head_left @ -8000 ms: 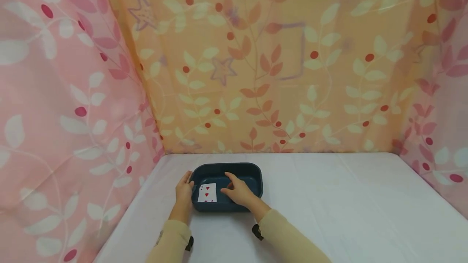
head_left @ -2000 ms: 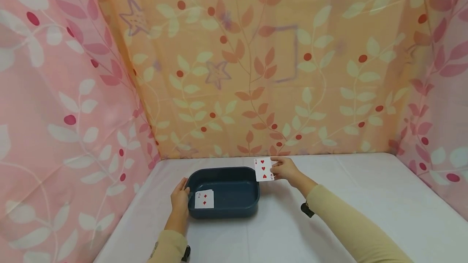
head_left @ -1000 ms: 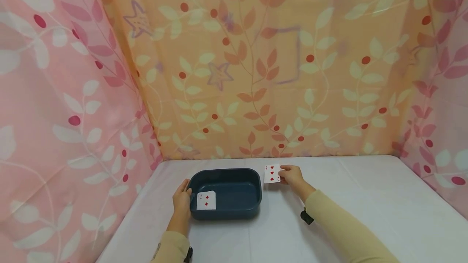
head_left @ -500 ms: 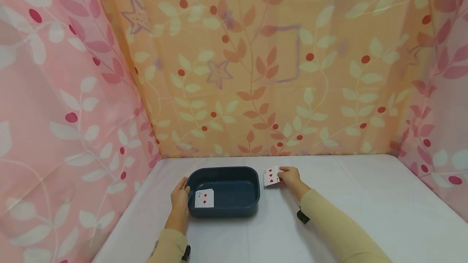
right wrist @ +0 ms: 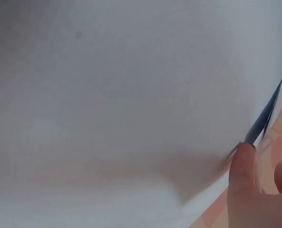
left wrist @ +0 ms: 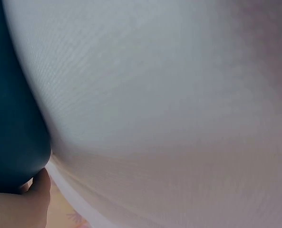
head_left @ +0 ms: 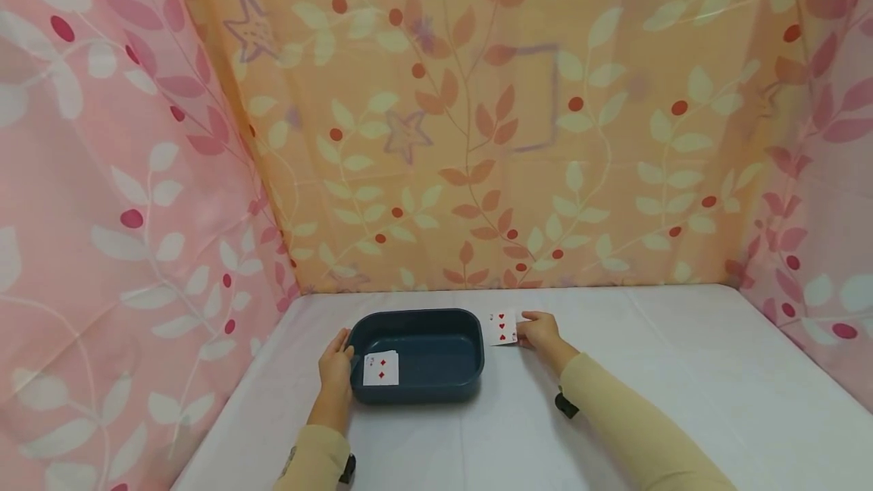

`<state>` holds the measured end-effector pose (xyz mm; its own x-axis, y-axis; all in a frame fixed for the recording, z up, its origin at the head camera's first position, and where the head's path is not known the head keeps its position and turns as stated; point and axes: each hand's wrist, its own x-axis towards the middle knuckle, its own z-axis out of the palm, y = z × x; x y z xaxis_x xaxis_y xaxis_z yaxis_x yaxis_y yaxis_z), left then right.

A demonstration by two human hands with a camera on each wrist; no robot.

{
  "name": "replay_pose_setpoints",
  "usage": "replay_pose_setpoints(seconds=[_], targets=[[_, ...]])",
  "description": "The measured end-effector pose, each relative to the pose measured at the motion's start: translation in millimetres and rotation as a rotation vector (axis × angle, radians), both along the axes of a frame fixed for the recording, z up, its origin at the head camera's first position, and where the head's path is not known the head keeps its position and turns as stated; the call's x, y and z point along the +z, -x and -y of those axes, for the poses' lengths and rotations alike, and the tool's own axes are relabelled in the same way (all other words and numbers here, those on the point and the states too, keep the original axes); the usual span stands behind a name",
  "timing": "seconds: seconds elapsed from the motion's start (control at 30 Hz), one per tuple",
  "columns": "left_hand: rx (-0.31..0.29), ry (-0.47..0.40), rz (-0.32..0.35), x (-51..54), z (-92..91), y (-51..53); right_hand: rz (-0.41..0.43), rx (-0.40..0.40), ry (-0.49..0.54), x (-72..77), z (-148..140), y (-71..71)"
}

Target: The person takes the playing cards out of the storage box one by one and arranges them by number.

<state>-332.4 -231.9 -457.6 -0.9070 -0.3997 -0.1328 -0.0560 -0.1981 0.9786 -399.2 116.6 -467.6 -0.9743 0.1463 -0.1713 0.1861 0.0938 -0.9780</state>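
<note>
My right hand, lower than two seconds ago, pinches a hearts card low at the desk, just right of the blue tray my left hand grips, a diamonds card inside.

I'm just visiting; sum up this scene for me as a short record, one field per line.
Left hand: holds the left end of the tray
Right hand: pinches the heart card
Tray: dark blue, on a white table
Heart card: outside the tray, just right of it
Diamond card: inside the tray, left end
Backdrop: leaf-patterned orange cloth
</note>
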Motion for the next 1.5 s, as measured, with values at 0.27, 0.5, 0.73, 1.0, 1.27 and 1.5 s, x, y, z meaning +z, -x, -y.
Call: replay_pose_setpoints(seconds=[0.27, 0.5, 0.73, 1.0, 1.27, 1.5], targets=[[0.004, -0.001, 0.000, -1.0, -1.3, 0.1, -0.008, 0.010, -0.061, 2.5, -7.7, -3.4], [0.011, -0.010, 0.000, -1.4, -2.5, 2.4, -0.049, 0.017, -0.051, 9.4, -11.1, -10.5], [0.008, 0.004, 0.003, -0.3, -1.4, 1.7, -0.039, 0.005, -0.009, 22.0, -6.2, -19.8], [0.000, 0.000, -0.003, -0.2, 1.0, -0.4, -0.057, 0.009, 0.116, 37.8, 4.3, -35.9], [0.000, -0.006, 0.009, 0.4, 1.1, 0.0, -0.071, 0.047, 0.238, 46.0, 21.3, -47.6], [-0.007, -0.005, 0.004, 1.4, -0.2, 0.1, -0.094, 0.089, 0.304, 49.9, 38.6, -55.5]])
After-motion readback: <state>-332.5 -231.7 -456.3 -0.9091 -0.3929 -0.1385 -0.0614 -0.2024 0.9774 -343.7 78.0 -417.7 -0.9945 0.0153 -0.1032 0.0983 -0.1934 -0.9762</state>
